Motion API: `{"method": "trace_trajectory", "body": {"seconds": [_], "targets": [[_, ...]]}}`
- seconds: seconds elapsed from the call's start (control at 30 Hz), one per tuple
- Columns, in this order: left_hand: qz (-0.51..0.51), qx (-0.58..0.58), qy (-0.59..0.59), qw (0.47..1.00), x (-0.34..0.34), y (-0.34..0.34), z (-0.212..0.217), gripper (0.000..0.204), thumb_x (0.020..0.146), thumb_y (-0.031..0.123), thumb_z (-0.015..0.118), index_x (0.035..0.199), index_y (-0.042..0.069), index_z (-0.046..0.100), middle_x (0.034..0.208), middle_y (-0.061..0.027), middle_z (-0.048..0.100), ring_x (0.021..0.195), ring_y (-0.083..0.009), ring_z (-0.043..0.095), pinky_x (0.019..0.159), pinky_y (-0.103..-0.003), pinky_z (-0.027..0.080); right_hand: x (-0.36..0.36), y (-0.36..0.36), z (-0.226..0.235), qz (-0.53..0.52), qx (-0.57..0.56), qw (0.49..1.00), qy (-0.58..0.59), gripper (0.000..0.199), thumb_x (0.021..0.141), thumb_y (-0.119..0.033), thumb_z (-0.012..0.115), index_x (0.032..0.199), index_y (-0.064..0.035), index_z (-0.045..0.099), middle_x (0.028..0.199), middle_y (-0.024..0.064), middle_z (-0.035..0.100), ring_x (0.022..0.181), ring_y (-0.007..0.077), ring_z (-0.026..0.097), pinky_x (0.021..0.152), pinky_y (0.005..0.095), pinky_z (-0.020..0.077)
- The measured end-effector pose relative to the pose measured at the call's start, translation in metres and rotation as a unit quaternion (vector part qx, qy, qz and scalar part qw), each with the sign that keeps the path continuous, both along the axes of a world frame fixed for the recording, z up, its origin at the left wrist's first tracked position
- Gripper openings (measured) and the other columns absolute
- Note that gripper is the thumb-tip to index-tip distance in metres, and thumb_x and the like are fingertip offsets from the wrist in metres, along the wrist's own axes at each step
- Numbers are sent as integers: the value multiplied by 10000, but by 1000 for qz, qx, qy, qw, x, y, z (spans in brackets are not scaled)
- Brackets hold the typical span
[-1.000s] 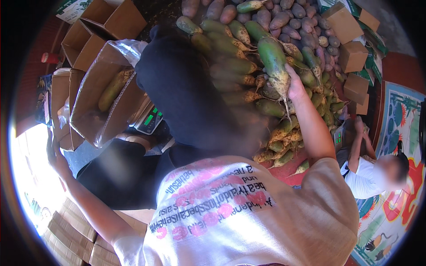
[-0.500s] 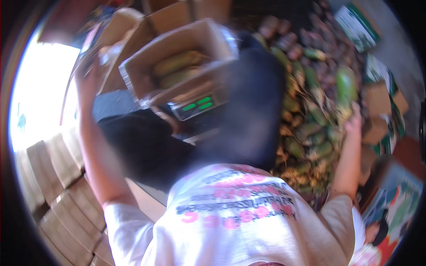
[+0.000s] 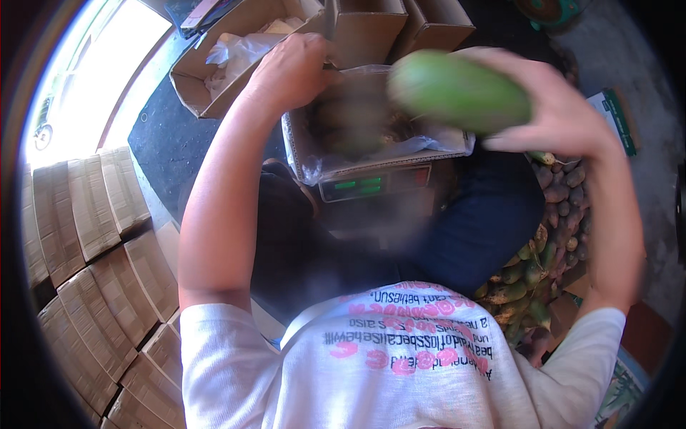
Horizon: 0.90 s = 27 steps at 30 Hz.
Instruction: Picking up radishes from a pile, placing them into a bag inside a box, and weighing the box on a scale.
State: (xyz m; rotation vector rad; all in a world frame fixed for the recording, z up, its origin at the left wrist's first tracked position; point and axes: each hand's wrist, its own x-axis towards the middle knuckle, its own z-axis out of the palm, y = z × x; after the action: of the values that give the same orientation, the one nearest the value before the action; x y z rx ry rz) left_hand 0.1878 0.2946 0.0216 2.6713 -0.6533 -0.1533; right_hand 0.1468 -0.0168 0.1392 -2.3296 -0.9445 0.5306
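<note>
Right hand (image 3: 564, 107): my fingers closed around a long green papaya-like fruit (image 3: 457, 91), held above the box.
Left hand (image 3: 296, 68): gripping the rim of the plastic-lined brown cardboard box (image 3: 371, 139).
Below the box: a scale with a green display (image 3: 375, 182).

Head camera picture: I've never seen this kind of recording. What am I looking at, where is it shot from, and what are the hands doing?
The camera sits on a person's head and looks down, so you see their white printed shirt and both bare arms reaching forward. The round, bent edges come from the fisheye lens. The right hand grips a large green fruit, blurred by motion, above a plastic-lined cardboard box. That box rests on a scale with a green lit display. The left hand touches the box's far rim. A pile of green and brown fruit lies at the right, flattened cartons are stacked at the left, and more open boxes stand beyond.
</note>
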Motion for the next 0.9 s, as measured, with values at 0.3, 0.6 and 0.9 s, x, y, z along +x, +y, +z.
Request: {"method": "trace_trajectory", "body": {"seconds": [0.3, 0.6, 0.9], "targets": [[6, -16, 11, 1000, -9, 19, -15, 236, 859, 215, 725, 1051, 80, 747, 1012, -152, 725, 986, -350, 680, 900, -430, 525, 33, 83, -225, 49, -189, 978, 78, 923, 763, -315, 804, 1547, -174, 337, 1441, 217, 494, 1293, 370, 521, 1046, 456, 462], [46, -16, 62, 997, -22, 23, 26, 317, 834, 208, 724, 1089, 20, 735, 1051, -193, 726, 983, -367, 688, 906, -414, 533, 10, 98, -194, 20, -336, 941, -29, 948, 759, -320, 821, 1534, -125, 312, 1412, 220, 516, 1269, 362, 547, 1033, 442, 474], [75, -85, -13, 993, -12, 60, 4, 338, 832, 165, 747, 1112, -22, 720, 1091, -189, 729, 992, -263, 707, 895, -354, 554, -17, 13, -35, -249, -86, 956, -126, 214, 934, -78, 644, 1102, 50, 677, 983, 128, 726, 923, 198, 680, 838, 340, 539]]}}
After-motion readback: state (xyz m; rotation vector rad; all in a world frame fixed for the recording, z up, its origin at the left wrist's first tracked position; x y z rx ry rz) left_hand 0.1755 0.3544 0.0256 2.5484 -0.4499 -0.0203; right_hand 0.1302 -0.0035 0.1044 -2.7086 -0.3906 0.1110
